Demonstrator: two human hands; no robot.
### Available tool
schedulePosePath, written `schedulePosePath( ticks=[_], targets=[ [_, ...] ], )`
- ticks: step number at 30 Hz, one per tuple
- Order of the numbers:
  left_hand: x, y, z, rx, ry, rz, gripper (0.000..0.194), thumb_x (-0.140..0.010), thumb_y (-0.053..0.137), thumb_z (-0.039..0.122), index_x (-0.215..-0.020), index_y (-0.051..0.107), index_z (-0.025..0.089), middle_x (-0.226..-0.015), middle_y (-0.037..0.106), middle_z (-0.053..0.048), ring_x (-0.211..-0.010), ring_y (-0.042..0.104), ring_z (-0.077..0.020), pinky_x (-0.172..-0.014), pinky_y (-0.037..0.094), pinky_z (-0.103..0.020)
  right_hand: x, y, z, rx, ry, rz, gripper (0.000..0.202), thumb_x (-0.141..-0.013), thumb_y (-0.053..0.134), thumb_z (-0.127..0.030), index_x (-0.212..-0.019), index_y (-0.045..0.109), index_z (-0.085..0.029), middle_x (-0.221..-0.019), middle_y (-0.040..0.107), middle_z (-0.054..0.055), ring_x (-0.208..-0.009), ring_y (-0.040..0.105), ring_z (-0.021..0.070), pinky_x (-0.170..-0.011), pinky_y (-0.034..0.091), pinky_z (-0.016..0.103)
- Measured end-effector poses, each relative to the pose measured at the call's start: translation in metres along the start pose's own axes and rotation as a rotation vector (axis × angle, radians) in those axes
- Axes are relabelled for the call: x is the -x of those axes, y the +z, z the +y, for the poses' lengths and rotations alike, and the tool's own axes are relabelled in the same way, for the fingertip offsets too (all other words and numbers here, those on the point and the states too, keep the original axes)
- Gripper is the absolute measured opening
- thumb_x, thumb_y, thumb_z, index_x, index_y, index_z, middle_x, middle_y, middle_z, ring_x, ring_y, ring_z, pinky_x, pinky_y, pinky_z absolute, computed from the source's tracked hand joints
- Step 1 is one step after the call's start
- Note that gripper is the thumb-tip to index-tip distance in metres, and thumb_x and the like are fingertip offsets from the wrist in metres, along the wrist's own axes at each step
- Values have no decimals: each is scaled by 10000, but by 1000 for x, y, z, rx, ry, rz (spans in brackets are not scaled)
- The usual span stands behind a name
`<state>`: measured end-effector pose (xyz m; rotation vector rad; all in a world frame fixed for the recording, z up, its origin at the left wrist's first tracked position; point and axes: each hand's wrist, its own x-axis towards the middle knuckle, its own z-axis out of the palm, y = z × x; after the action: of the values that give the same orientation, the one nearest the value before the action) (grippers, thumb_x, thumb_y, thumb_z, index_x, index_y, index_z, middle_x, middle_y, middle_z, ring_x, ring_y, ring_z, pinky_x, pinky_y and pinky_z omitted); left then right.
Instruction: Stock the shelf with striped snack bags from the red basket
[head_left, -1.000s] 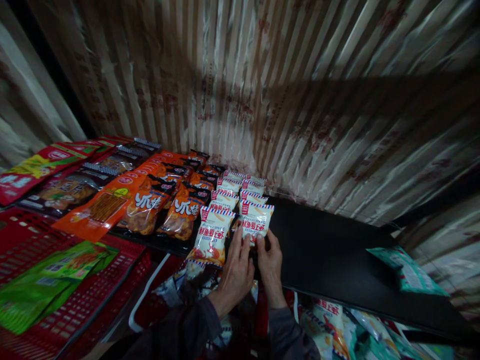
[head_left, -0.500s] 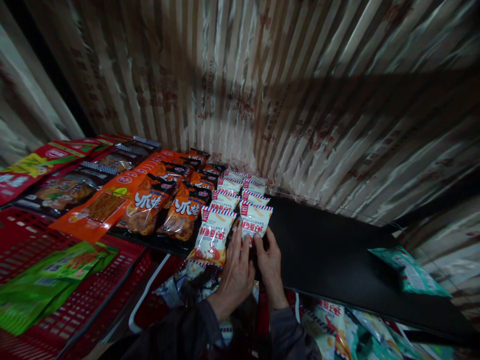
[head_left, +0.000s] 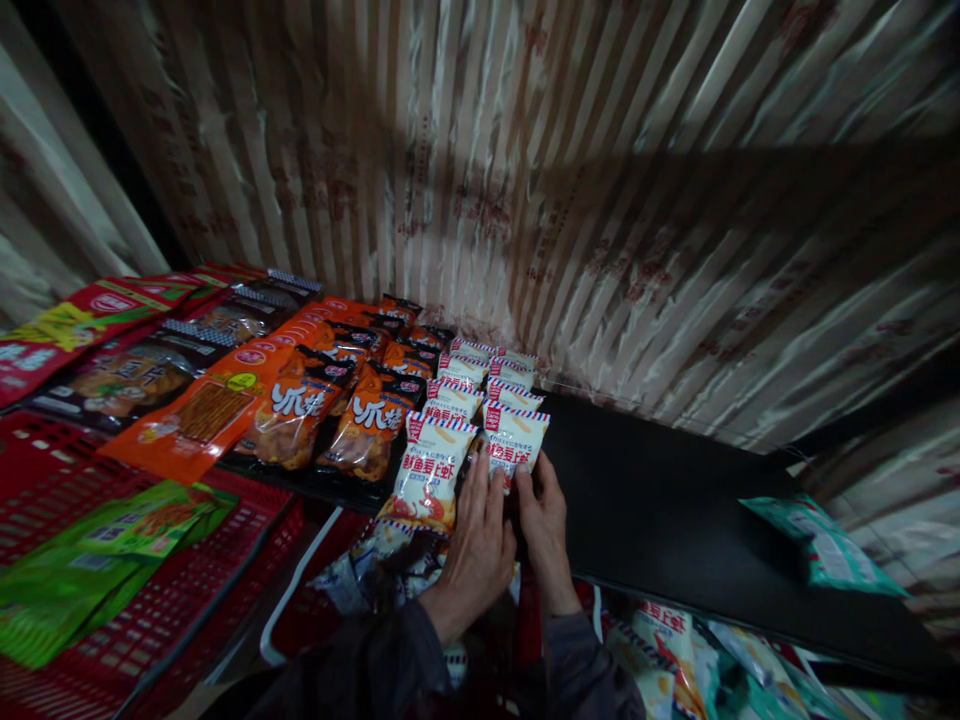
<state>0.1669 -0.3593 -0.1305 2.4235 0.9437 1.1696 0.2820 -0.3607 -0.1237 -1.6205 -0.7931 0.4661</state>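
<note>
- At the shelf's (head_left: 667, 500) front edge, the right hand (head_left: 545, 510) pinches a white packet (head_left: 514, 438); the left hand (head_left: 481, 535) touches it — grip unclear.
- Toward the back edge, two matching rows (head_left: 454, 398) already stand.
- Below the front edge, more packets (head_left: 664, 640) lie loose — seemingly still unshelved.

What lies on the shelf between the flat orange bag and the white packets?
Orange-and-black packets lie between the orange bag and white packets, as the head view shows.
</note>
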Motion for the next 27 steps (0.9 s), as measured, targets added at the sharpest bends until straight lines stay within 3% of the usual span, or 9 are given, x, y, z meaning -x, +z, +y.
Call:
schedulePosePath(
  ticks=[9, 15, 21, 27],
  targets=[
    [1, 0, -1, 23, 29, 13, 778, -827, 391, 33, -1519, 44, 102, -1593, 94, -217, -1481, 58, -310, -1119, 332, -575, 0, -2, 1, 64, -31, 17, 591, -831, 526, -535, -1311, 549, -191, -1280, 636, 109, -1131, 610, 259, -969, 472, 406],
    [-1, -17, 0, -44, 145, 92, 667, -829, 389, 25, -1474, 244, 117, -1555, 283, -171, -1481, 94, -291, -1144, 296, -560, 2, -5, 2, 92, -15, 47, 659, -825, 516, -568, -1365, 492, -190, -1372, 563, 123, -1220, 554, 263, -1016, 435, 414],
    [-1, -37, -9, -211, 44, 176, 523, -834, 444, 62, -1347, 464, 161, -1525, 366, -128, -1474, 141, -299, -1147, 263, -561, 6, -6, 0, 78, -39, 61, 746, -828, 504, -586, -1422, 413, -144, -1440, 483, 159, -1303, 484, 270, -1076, 380, 421],
    [-3, -55, -18, -308, -58, 157, 499, -853, 568, 227, -1345, 496, 176, -1555, 300, -144, -1474, 92, -347, -1139, 257, -572, 7, -3, 4, 120, -50, 88, 757, -834, 486, -598, -1428, 407, -136, -1453, 464, 164, -1314, 468, 278, -1089, 362, 431]
  ],
)
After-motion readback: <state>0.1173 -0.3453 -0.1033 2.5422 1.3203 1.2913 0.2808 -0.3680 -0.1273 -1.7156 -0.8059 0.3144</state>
